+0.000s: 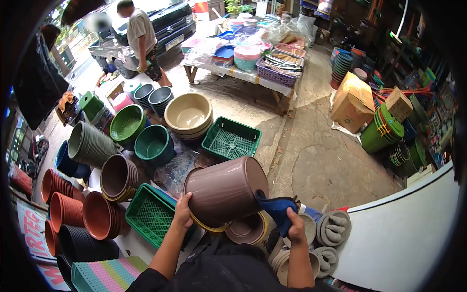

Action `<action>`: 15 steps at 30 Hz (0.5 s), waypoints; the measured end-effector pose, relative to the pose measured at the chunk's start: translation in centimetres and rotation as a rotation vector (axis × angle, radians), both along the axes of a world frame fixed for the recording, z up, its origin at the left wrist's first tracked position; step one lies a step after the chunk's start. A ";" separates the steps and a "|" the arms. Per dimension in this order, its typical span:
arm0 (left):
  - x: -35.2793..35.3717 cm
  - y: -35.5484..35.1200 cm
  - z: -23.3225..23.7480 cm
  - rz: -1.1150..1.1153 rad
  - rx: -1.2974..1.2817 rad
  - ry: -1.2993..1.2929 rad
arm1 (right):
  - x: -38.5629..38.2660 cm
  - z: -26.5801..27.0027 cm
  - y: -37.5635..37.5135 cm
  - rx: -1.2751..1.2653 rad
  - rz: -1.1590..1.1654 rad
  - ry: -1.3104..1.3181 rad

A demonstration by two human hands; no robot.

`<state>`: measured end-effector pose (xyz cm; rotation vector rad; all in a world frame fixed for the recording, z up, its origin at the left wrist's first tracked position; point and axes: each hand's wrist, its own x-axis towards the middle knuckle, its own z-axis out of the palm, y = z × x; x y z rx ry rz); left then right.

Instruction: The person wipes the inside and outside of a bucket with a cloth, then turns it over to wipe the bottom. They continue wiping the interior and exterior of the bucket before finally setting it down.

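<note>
Terracotta pots (72,211) stand at 8 o'clock. At 7, the left hand (183,212) has its fingers clamped on the rim of the brown bucket (224,190), tilted sideways near 6. A dark blue cloth (278,208), pinched in the right hand's (296,227) closed fingers at 5, meets its base edge; how much is wiped or left, I cannot tell.

The left hand (183,210) grips the rim side of a brown bucket (224,189) tilted onto its side, its base facing right; the right hand (296,227) holds a dark blue cloth (278,208) against the bucket near its base; a green basket (152,214) lies beside the left forearm, another brown bucket (247,228) sits below the held one; farther off, a person (141,39) stands near a parked vehicle (168,24).
</note>
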<state>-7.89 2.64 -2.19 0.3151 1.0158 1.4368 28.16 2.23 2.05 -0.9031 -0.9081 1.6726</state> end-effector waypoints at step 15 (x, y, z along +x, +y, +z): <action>4.5 -1.4 3.6 -0.110 0.169 0.365 | -8.9 2.7 0.3 0.177 -0.260 -0.371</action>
